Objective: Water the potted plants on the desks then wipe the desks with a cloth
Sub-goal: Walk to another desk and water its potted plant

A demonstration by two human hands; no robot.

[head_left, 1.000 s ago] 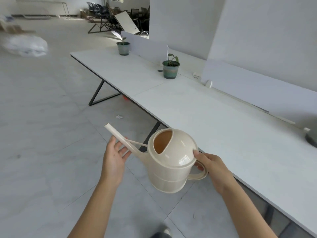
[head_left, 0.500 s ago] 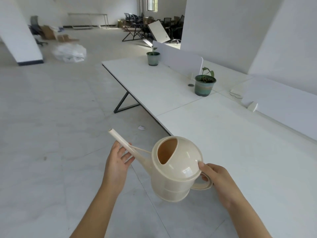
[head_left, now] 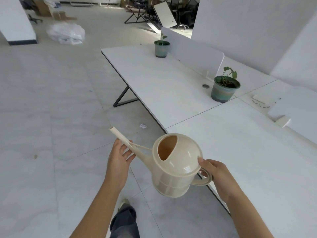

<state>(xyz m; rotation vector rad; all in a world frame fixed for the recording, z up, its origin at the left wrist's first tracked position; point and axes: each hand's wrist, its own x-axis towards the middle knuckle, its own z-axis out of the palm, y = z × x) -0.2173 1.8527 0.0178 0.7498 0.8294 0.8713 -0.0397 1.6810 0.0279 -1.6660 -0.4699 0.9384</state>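
**Head view.** The watering can [head_left: 175, 167], cream-coloured, is held in the air at lower centre of the frame, at the front edge of the white bench [head_left: 248, 160]. Its spout [head_left: 125, 141] points toward the upper left, and the fill opening faces the camera.

The right hand [head_left: 217, 176] grips the handle [head_left: 205, 180] on the can's right side. Its fingers are curled through the loop and the thumb is pressed on the dome.

The left hand [head_left: 118, 162] sits under the spout. Its fingers [head_left: 127, 154] are straight and spread, touching the spout's underside without closing round it.

Two potted plants stand on the bench, both well apart from the can:
- The near pot [head_left: 223, 91] is at right of centre.
- The far pot [head_left: 161, 48] is at upper centre, just beside a white divider panel [head_left: 193, 54].

A paper scrap [head_left: 143, 125] lies on the floor [head_left: 51, 109] near the bench edge. A white plastic bag [head_left: 66, 34] lies on the floor at upper left.
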